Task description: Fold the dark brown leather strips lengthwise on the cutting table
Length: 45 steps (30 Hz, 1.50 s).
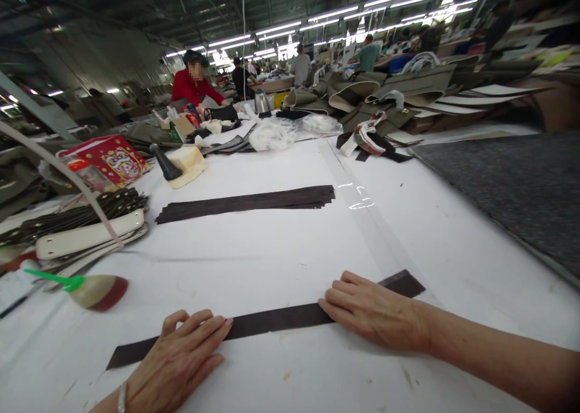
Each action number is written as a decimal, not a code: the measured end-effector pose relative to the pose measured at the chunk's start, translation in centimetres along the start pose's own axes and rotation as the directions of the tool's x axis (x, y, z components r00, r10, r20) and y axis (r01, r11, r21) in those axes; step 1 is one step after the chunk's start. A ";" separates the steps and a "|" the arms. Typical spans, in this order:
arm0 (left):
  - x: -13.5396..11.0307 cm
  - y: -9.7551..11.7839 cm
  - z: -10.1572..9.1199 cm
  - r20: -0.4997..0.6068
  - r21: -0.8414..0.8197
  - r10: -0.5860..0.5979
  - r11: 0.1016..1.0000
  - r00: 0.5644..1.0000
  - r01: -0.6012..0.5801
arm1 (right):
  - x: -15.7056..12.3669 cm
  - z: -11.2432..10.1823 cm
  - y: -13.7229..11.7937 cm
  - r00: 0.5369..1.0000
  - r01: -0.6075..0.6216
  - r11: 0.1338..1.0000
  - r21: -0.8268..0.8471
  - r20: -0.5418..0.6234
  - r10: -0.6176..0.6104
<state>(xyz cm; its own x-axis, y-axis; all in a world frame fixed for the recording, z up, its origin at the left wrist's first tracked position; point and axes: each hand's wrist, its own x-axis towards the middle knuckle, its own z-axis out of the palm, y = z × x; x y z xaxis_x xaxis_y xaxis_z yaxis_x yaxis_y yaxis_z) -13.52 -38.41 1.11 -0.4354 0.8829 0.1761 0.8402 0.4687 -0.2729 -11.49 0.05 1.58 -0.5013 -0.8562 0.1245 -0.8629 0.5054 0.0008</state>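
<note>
A long dark brown strip (278, 320) lies across the white table in front of me. My left hand (179, 355) rests on its left part, fingers stretched out over it. Farther right, my right hand (369, 310) has its fingers bent and pressed together on the strip, gripping it; the thumb is hidden. The strip's right end sticks out beyond this hand, close to a clear plastic band on the tabletop. Beyond my hands lies a fanned stack of similar dark strips (247, 202).
At left are a green-tipped squeeze bottle (97, 291), pale straps (90, 234) and a red bag (109, 162). A black-handled tool on a yellowish block (185, 165) stands behind. Dark grey felt (507, 183) covers the right side. A person in red (193, 83) works at the back.
</note>
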 end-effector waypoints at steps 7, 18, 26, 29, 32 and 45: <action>4.8 2.3 -1.9 -0.164 -0.223 -0.326 0.932 0.931 0.287 | -0.6 0.3 0.0 0.999 -0.035 0.999 0.032 0.001 0.035; 12.3 10.2 1.5 -0.068 -0.438 -0.293 0.868 0.954 0.236 | -0.4 0.3 -0.1 0.968 -0.248 0.949 0.193 0.012 0.250; 12.4 9.7 2.0 -0.003 -0.457 -0.203 0.871 0.979 0.180 | -1.4 0.7 0.7 0.989 -0.148 0.977 0.153 0.010 0.148; 12.6 9.8 2.0 -0.007 -0.437 -0.172 0.887 0.985 0.152 | -1.8 0.7 0.9 0.995 -0.098 0.988 0.122 0.006 0.098; 12.5 10.0 2.2 -0.018 -0.382 -0.148 0.915 0.989 0.130 | -2.2 0.7 1.1 0.997 -0.070 0.995 0.074 -0.010 0.071; 13.8 10.2 1.0 0.279 -0.286 -0.126 0.935 0.952 0.208 | -4.0 0.2 1.5 1.000 -0.018 0.999 -0.049 -0.013 0.018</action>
<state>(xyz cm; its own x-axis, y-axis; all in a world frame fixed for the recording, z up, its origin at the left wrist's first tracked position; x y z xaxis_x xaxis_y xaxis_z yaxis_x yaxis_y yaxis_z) -11.28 -21.45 -0.24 -0.6106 0.7895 -0.0614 0.7880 0.6135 0.0521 -10.80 4.25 0.92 -0.5158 -0.8457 0.1370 -0.8494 0.5256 0.0469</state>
